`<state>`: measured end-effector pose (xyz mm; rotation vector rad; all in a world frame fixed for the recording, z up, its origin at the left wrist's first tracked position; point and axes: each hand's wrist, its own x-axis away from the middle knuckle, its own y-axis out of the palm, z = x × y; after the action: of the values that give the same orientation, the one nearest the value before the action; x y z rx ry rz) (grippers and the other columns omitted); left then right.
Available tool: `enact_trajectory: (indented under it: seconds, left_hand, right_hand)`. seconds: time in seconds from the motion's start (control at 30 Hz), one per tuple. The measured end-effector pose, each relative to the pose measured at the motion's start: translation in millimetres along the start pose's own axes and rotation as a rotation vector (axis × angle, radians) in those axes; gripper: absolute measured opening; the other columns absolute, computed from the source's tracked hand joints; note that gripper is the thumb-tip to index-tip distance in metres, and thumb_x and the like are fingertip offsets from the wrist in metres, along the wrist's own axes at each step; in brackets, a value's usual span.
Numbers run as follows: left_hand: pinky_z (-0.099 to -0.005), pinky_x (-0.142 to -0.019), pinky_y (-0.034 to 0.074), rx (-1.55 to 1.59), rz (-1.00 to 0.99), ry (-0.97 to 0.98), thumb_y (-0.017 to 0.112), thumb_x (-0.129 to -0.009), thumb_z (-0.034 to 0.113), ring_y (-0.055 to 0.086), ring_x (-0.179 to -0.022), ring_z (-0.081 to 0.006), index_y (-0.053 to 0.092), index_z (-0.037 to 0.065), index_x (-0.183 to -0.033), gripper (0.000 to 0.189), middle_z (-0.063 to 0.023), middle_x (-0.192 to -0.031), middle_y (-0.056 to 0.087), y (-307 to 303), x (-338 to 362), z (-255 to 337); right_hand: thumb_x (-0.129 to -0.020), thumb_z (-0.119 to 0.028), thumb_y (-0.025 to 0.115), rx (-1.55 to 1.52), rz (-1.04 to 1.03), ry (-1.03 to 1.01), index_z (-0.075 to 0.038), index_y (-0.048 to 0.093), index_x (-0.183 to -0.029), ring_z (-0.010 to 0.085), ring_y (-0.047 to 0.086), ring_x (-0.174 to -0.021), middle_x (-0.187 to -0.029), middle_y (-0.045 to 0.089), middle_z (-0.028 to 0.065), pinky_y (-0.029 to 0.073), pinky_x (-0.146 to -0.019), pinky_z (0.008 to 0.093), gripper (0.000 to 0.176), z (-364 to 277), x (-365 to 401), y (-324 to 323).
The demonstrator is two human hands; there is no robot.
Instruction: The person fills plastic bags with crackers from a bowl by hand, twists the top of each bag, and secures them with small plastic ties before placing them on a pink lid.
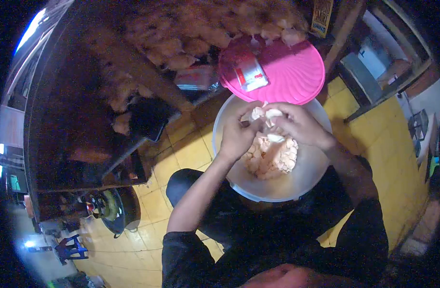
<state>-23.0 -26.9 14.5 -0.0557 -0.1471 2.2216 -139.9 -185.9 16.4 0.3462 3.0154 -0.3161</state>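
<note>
a round, smooth-walled tub (309, 170) of pale, cloudy plastic stands between the person's knees, with lumpy cream-coloured garlic (270, 161) heaped on its floor. over the far part of the tub, the left hand (239, 134) pinches a pale clump (257, 114) between thumb and curled fingers; the right hand (304, 126), beside it, pinches a smooth white piece (273, 113). both hands hide part of the tub. a pink lid (299, 62) with swirling ridges covers the far rim in this view, bearing a shiny packet (252, 76). beyond lie rounded, tan bulbs (181, 31); yellow tiles (181, 153) surround the tub.
</note>
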Motion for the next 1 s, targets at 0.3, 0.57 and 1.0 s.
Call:
enact_trajectory:
  seconds: [0.3,0.57,1.0]
  left_hand:
    - [-0.0273,-0.067,0.055,0.089,-0.110,0.080,0.065,-0.082,-0.002,0.067,-0.080,-0.0161,0.056,-0.004,-0.123,0.042,-0.0105,-0.114,0.062,4.7,3.5,-9.2]
    - [-0.0278,-0.065,0.055,0.032,-0.087,0.016,0.066,-0.087,0.005,0.067,-0.078,-0.0162,0.057,-0.005,-0.122,0.038,-0.0110,-0.111,0.063,6.4,5.2,1.8]
    - [-0.0302,-0.070,0.056,-0.204,-0.189,0.237,0.063,-0.085,0.002,0.068,-0.088,-0.0244,0.052,-0.001,-0.128,0.045,-0.0189,-0.122,0.057,10.8,11.7,-3.8]
  right_hand:
    - [-0.086,-0.008,0.061,0.619,-0.031,-0.361,-0.001,0.058,-0.115,0.0283,0.067,-0.083,-0.096,0.065,0.0152,0.053,-0.073,0.0373,0.030,2.9,6.2,-0.3]
    - [-0.086,-0.011,0.062,0.641,-0.053,-0.042,0.000,0.052,-0.119,0.0341,0.064,-0.098,-0.109,0.063,0.0193,0.051,-0.082,0.0421,0.036,-21.8,14.8,10.3]
    - [-0.083,-0.014,0.067,0.470,0.156,-0.121,-0.001,0.049,-0.104,0.0294,0.064,-0.084,-0.094,0.063,0.0176,0.051,-0.072,0.0384,0.030,4.9,10.4,7.1]
